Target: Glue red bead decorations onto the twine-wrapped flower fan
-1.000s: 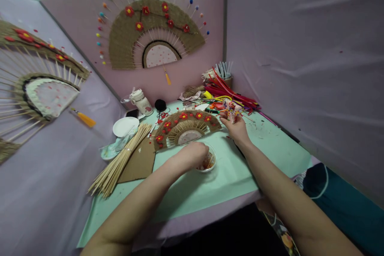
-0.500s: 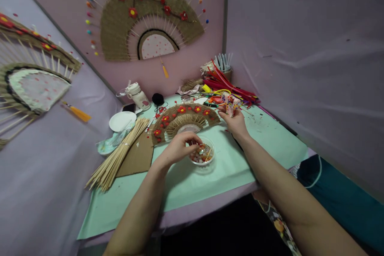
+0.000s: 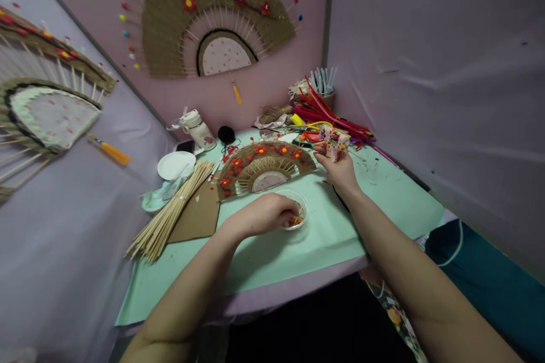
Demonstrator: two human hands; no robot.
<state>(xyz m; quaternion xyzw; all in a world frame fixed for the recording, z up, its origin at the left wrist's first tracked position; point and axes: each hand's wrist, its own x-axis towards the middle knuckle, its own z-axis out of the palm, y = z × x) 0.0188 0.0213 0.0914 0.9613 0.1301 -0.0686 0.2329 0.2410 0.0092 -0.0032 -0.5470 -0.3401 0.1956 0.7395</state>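
My left hand (image 3: 272, 214) reaches into a small clear plastic bowl (image 3: 303, 204) of red, orange and clear beads (image 3: 297, 219). Its fingertips are bent together down among the beads, and what they pinch is hidden. My right hand (image 3: 342, 171) is wrapped round a glue gun (image 3: 334, 140) with a white, multicoloured pattern, raised over the table to the right of the bowl. A dark cord hangs below that wrist. Just behind the bowl lies a small twine-covered fan (image 3: 247, 160) with red felt flowers and a pale half-round centre.
Bundled wooden sticks (image 3: 172, 212) lie on a cardboard sheet (image 3: 200, 212) at left, near a white plate (image 3: 176, 165) and a white bottle (image 3: 199, 129). Black yarn (image 3: 226, 135) sits behind. Red strips (image 3: 317, 110) are heaped at the back right. A large fan (image 3: 162, 34) hangs on the wall.
My left hand has dipped deeper into the bowl, its fingers closing down among the beads. The right hand still holds the glue gun, about where it was. The camera view has shifted slightly.
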